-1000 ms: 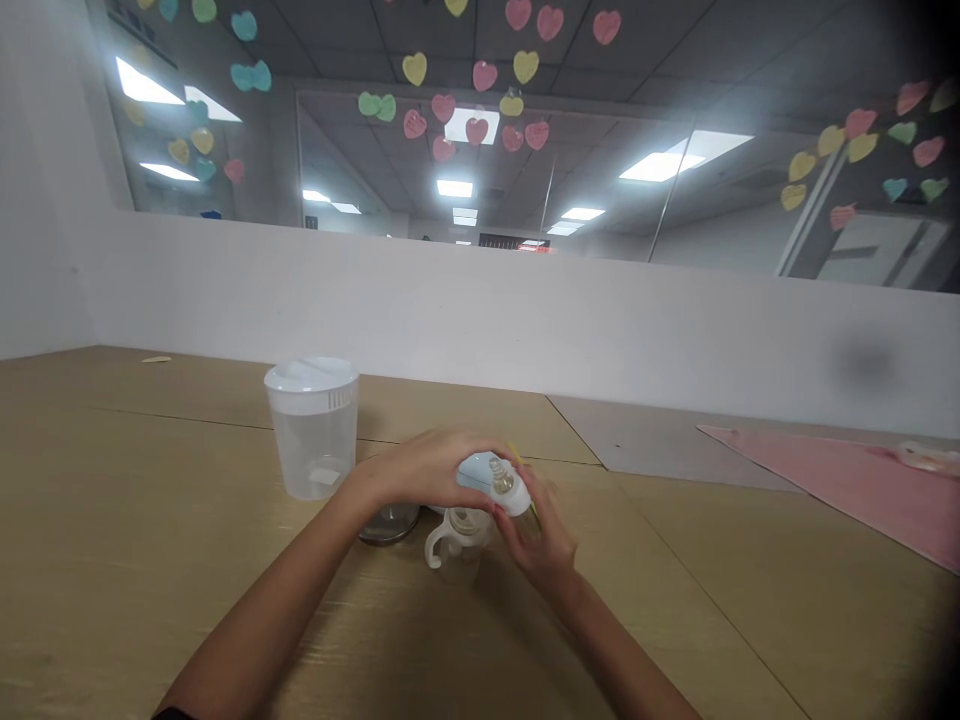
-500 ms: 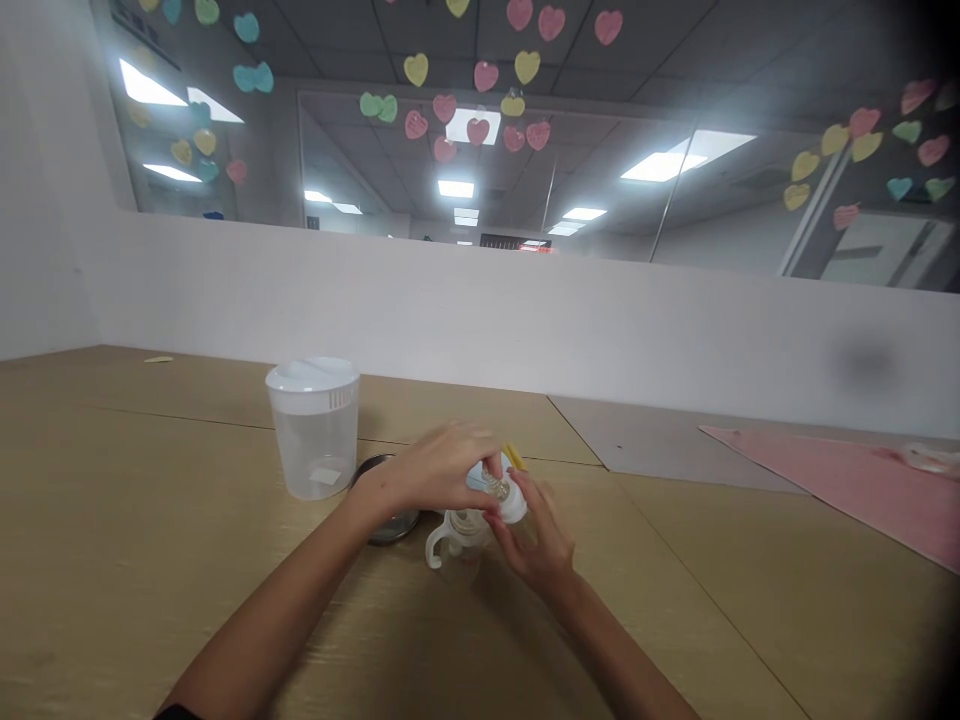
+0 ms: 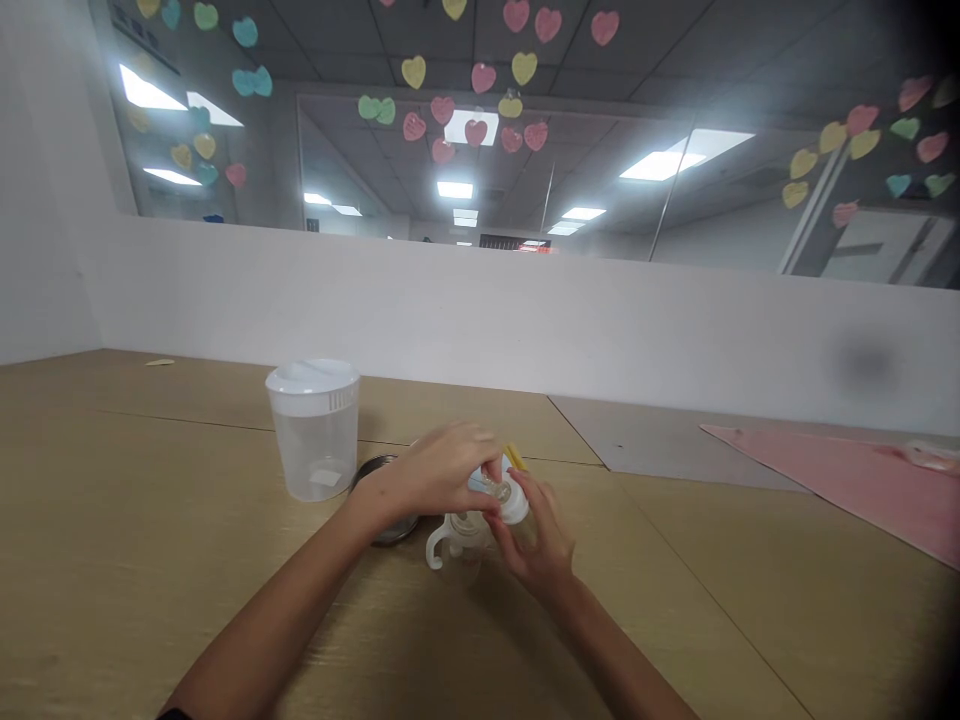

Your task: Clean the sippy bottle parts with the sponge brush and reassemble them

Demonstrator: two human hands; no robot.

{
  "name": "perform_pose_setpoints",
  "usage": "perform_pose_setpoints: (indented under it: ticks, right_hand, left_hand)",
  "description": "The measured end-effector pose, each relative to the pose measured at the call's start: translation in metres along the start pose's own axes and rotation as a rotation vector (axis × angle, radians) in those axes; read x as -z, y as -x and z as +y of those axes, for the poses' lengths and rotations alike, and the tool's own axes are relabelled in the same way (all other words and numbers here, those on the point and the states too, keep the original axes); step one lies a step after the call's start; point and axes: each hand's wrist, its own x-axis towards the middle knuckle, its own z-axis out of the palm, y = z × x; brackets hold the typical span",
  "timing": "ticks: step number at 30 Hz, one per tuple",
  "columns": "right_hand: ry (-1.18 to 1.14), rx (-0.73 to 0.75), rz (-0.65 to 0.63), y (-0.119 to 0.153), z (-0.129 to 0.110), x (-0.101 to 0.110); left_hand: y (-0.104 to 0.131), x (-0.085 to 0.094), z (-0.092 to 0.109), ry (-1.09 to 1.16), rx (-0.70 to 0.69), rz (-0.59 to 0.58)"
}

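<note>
My right hand (image 3: 541, 540) is closed around a small clear baby bottle with a white screw collar (image 3: 514, 506), tilted toward the left. With thumb and fingertips, my left hand (image 3: 454, 468) pinches the clear teat (image 3: 497, 489) at the top of that collar. The teat is partly hidden by the fingers. Just below my left hand, on the table, stands a second clear bottle with a white curved handle (image 3: 435, 547), its upper part partly covered. A dark-rimmed round metal dish (image 3: 391, 532) lies behind my left wrist.
A clear plastic bucket with a white lid (image 3: 315, 425) stands at the left. Behind my hands are yellow sticks (image 3: 516, 458) and a light-blue item, mostly hidden. A pink cloth (image 3: 847, 485) lies at the right on the brown table (image 3: 675, 600), before a white wall (image 3: 450, 310).
Both hands keep nearly the same place and grip. The teat between my left fingers sits slightly lower in the white collar; the view has shifted very slightly.
</note>
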Motion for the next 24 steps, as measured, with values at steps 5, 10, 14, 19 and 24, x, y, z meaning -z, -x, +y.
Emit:
perform_pose_setpoints:
  ticks: [5,10,14,19,24]
  right_hand:
    - [0.001,0.004,-0.013,0.0006,0.0005,0.0004]
    - [-0.015,-0.012,-0.024,0.0015,0.0008,-0.0002]
    - [-0.018,-0.020,-0.026,0.0014,-0.0003,0.0000]
    - [-0.017,-0.052,-0.039,0.0002,-0.0005,0.0010]
    - [0.024,0.018,-0.039,-0.0016,0.0034,0.0019]
  left_hand:
    - [0.0000,0.0003,-0.0002,-0.008,0.010,-0.006]
    - [0.0002,-0.0001,-0.0005,-0.012,0.021,-0.006]
    - [0.0001,0.0000,-0.0004,-0.014,0.034,-0.013]
    - [-0.0003,-0.0021,0.0004,-0.029,0.050,0.000]
    - [0.0013,-0.0031,0.0001,-0.006,0.131,-0.034]
